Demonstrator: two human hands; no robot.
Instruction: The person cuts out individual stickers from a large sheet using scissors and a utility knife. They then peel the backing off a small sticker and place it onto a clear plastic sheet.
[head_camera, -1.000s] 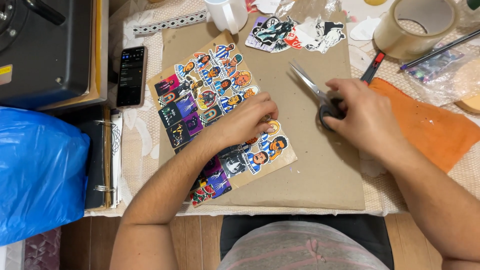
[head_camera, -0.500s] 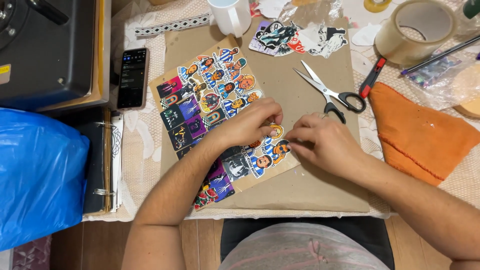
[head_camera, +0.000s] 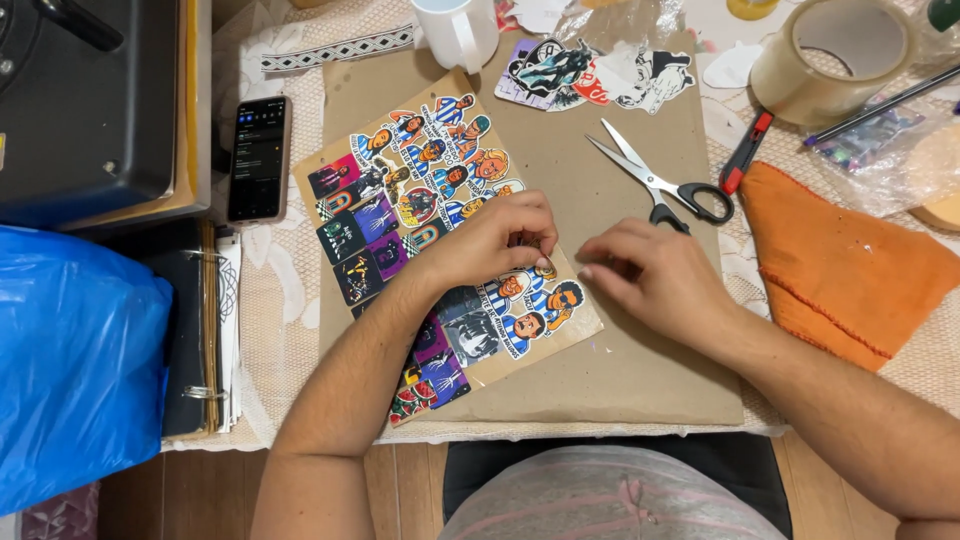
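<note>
Now the left hand (head_camera: 490, 240) is pressing down on the sticker sheet (head_camera: 440, 240), fingertips pinching at a sticker near its right edge. Just beside it, the right hand (head_camera: 655, 275) is resting empty on the brown cardboard (head_camera: 610, 370), fingers loosely curled. Open scissors (head_camera: 660, 185) are lying above it.

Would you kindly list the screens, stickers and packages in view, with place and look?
Phone: left of sticker sheet, dark rectangular screen, lit.
Sticker sheet: under left hand, colourful figures on tan backing.
Loose stickers: top centre, cut-out figures.
Clear plastic bag: far right, crinkled.
Blue bag: far left.
</note>
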